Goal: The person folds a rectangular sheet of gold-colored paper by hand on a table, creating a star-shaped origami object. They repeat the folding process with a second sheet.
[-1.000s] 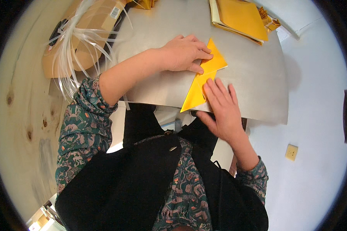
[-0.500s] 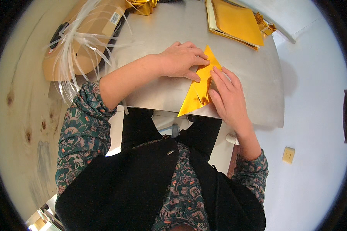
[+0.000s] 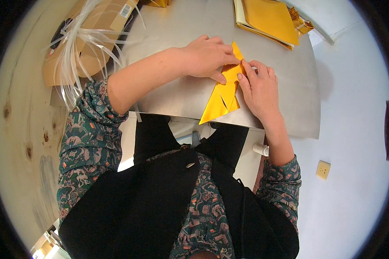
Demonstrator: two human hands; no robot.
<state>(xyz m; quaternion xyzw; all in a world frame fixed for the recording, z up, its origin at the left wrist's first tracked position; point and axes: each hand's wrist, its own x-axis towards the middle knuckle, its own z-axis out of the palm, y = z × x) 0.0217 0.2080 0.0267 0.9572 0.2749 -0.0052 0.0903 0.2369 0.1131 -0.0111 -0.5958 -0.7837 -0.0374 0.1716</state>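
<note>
A sheet of shiny gold paper point(image 3: 220, 94), folded into a long pointed shape, lies slantwise on the metal tabletop close to its front edge. My left hand point(image 3: 208, 58) rests over its upper left side, with the thumb and forefinger holding the paper down. On the right side, my right hand point(image 3: 261, 88) pinches the upper edge between bent forefinger and thumb. A narrow dark slit shows between the folds in the lower half. My fingers hide part of the upper half.
A stack of gold paper sheets point(image 3: 270, 21) lies at the table's far right, beside folded gold pieces point(image 3: 302, 22). At the far left, a bunch of clear plastic strips point(image 3: 80, 39) hangs over a cardboard box point(image 3: 103, 19). The grey metal table point(image 3: 168, 101) ends near a white wall.
My right hand has moved up along the paper's right edge, its forefinger and thumb now bent onto it. The lower right flap stands out more from the folded shape.
</note>
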